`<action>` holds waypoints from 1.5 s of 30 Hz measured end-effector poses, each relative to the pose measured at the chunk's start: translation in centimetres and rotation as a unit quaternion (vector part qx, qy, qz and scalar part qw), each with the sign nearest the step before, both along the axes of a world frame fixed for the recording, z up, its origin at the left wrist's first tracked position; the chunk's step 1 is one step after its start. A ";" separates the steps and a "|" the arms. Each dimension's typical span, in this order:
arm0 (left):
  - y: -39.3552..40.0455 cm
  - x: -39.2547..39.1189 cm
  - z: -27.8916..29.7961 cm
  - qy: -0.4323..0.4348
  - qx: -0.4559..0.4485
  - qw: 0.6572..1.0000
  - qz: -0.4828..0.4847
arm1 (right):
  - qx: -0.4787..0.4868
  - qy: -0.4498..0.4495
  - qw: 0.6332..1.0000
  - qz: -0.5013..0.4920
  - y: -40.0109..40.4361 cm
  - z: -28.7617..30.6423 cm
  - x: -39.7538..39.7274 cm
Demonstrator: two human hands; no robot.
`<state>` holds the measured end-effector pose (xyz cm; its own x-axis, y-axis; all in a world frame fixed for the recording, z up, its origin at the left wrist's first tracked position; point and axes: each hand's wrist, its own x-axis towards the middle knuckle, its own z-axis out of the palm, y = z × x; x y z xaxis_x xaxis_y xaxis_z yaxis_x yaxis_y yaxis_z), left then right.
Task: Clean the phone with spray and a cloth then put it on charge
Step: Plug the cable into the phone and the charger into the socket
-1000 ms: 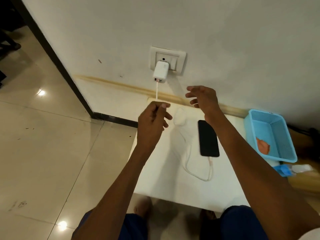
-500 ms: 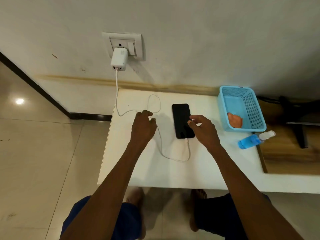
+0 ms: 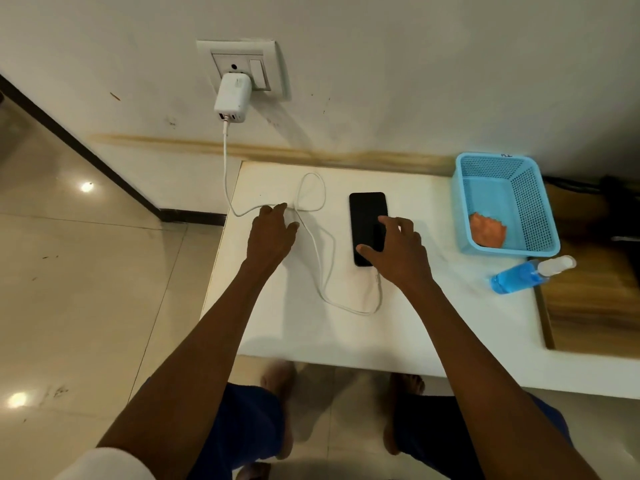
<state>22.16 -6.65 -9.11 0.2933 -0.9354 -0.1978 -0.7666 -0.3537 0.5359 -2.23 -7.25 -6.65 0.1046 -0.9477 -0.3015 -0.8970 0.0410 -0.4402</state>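
Phone (image 3: 367,223) flat on worktop (image 3: 433,306), long axis toward wall, plug end nearest person, cable (image 3: 320,268) attached. Right hand (image 3: 398,252) spread, fingertips on screen; it hovered above earlier. Left hand (image 3: 272,233) relaxed left of phone, has dropped the cable.

Phone (image 3: 367,216): lying flat, screen dark, mid-table (image 3: 433,306); its near end is hiding under the right hand.
Right hand (image 3: 398,252): spreading over the phone's near half; fingers pointing toward 11 o'clock, thumb at its near-left corner.
Left hand (image 3: 273,233): lying at 9 o'clock of the phone, fingers relaxed, touching the cable (image 3: 327,268).
Cable: hanging from the charger (image 3: 232,98) in the wall socket (image 3: 242,64) at 11 o'clock; looping across the table, curving back to the phone's near end.
Basket (image 3: 533,202): sitting at 3 o'clock; holding an orange cloth (image 3: 486,230).
Spray bottle (image 3: 523,277): lying on its side, at 6 o'clock of the basket.
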 end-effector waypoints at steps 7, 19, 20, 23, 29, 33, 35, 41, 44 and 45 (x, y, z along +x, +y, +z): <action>-1.0 0.2 0.3 -0.023 -0.015 0.999 0.021 | -0.121 -0.058 0.989 0.059 0.4 0.6 3.2; 0.4 3.8 0.6 -0.058 -0.010 0.998 0.016 | 0.012 -0.110 0.983 0.148 0.8 0.4 11.6; 0.5 3.9 0.7 -0.060 -0.007 0.998 0.017 | 0.027 -0.135 0.981 0.136 0.6 0.5 11.6; 0.6 4.5 0.9 -0.064 0.006 0.998 0.025 | 0.070 -0.237 0.966 0.074 -0.3 1.1 11.0; 0.9 4.9 1.0 -0.057 0.026 0.996 0.059 | 0.083 -0.392 0.915 -0.045 -1.6 2.0 6.9; 1.1 5.1 1.2 -0.088 0.022 0.994 0.068 | 0.073 -0.424 0.897 -0.095 -2.2 2.7 4.4; 1.3 5.2 1.2 -0.102 0.014 0.993 0.062 | 0.041 -0.403 0.909 -0.102 -2.2 2.5 3.4; 1.6 3.1 1.7 -0.086 -0.005 0.996 0.031 | -0.038 -0.120 0.991 -0.036 -1.7 0.2 1.7; 1.5 1.5 1.8 -0.046 -0.039 0.998 -0.025 | -0.053 -0.080 0.995 -0.025 -1.4 -0.4 1.6; 1.5 0.9 1.7 -0.037 -0.058 0.996 -0.053 | -0.052 -0.070 0.996 -0.019 -1.3 -0.6 1.6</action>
